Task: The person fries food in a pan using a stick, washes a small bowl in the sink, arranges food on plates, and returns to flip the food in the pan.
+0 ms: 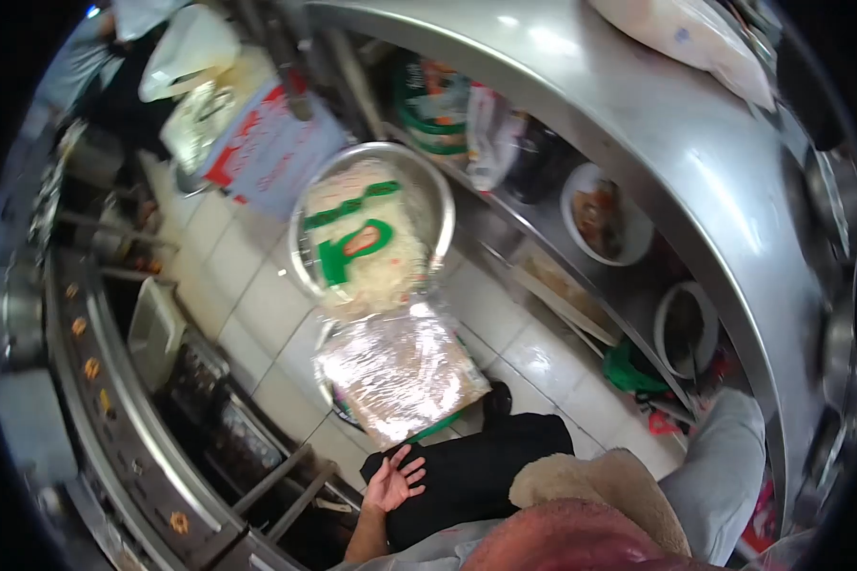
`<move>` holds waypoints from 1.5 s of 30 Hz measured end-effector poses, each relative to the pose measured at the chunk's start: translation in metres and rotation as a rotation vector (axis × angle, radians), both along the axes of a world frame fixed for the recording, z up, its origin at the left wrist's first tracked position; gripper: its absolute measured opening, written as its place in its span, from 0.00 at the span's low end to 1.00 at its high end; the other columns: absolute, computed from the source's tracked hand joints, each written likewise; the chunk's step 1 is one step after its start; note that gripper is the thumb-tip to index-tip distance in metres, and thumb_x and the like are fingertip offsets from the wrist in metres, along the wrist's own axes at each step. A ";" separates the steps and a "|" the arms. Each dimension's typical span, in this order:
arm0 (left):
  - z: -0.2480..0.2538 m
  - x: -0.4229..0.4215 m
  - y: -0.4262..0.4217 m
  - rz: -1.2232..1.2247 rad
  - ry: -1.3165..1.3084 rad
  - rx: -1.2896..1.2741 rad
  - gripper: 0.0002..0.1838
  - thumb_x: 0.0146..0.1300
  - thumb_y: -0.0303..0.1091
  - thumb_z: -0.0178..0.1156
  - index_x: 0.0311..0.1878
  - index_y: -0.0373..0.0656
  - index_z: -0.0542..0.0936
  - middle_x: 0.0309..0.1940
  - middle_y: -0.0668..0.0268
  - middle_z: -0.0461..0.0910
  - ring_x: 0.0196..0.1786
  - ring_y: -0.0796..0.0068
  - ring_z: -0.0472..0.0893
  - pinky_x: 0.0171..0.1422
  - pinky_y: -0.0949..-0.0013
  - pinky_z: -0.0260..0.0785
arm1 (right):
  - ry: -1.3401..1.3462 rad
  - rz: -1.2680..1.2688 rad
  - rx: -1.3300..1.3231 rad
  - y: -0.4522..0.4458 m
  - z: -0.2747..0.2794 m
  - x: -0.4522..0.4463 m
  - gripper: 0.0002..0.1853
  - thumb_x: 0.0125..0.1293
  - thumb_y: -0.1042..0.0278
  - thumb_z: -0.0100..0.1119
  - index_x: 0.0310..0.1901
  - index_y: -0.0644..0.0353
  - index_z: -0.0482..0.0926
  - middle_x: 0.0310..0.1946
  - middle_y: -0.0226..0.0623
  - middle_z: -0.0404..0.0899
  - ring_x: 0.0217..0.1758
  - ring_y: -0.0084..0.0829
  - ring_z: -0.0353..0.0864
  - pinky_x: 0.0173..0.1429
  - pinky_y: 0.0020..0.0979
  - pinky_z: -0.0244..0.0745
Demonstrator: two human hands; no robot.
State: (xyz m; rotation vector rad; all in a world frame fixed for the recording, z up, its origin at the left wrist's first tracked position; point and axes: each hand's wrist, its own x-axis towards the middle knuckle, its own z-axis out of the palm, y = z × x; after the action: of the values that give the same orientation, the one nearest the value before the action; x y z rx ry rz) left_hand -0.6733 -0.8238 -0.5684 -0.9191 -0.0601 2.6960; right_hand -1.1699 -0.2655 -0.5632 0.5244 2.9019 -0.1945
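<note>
- The left hand (pixel 395 482) is palm up with its fingers spread apart, and it holds nothing. It is over the black apron (pixel 486 476), near the lower edge of a wrapped package; whether a fingertip touches the wrap I cannot tell.
- The right hand is out of sight, so I cannot tell its state.
- The wrapped package (pixel 400 371), flat and brown under shiny clear film, lies low in front of the person, above the pale tiled floor (pixel 267 295). Something with a green edge shows beneath it.
- Just beyond the package, a clear bag with green print (pixel 367 233) rests in a round metal bowl (pixel 445 205). Its pale contents are too blurred to name.
- Past the bowl is a red and white printed sheet or box (pixel 281 147).
- On the right runs a curved metal bench (pixel 733 238) bearing a pale plastic bag (pixel 695 43).
- Under the bench, a shelf carries a green printed tub (pixel 433 105) and a white round container (pixel 643 243) with brownish contents.
- On the left, a pale plastic bin (pixel 157 333) stands beside a metal unit with a row of knobs (pixel 90 366).
</note>
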 end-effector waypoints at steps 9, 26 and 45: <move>-0.002 0.006 -0.004 -0.013 0.003 -0.026 0.28 0.64 0.55 0.45 0.65 0.56 0.59 0.61 0.56 0.63 0.60 0.59 0.67 0.60 0.50 0.62 | -0.050 0.013 -0.003 -0.009 -0.032 0.027 0.10 0.56 0.66 0.53 0.38 0.61 0.71 0.36 0.43 0.73 0.41 0.43 0.72 0.44 0.39 0.67; 0.115 0.030 0.070 -0.046 -0.154 -0.542 0.28 0.63 0.46 0.54 0.63 0.52 0.58 0.52 0.66 0.68 0.50 0.70 0.72 0.54 0.55 0.69 | -0.002 0.223 -0.042 -0.092 0.033 0.018 0.06 0.55 0.72 0.52 0.32 0.64 0.70 0.32 0.47 0.71 0.38 0.48 0.70 0.42 0.43 0.66; 0.407 0.170 0.224 0.745 -0.061 -1.007 0.38 0.64 0.56 0.45 0.70 0.60 0.39 0.67 0.55 0.51 0.55 0.56 0.70 0.54 0.47 0.67 | 0.518 2.325 -1.115 -0.282 0.408 0.466 0.10 0.38 0.75 0.57 0.25 0.58 0.67 0.24 0.36 0.66 0.27 0.37 0.67 0.31 0.35 0.66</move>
State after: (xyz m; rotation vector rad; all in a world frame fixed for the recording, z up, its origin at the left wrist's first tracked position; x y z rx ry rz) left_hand -0.5034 -0.5998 -0.1619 -1.4398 1.2823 3.3635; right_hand -0.7039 -0.5474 -0.1554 -2.7049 1.2500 -1.1943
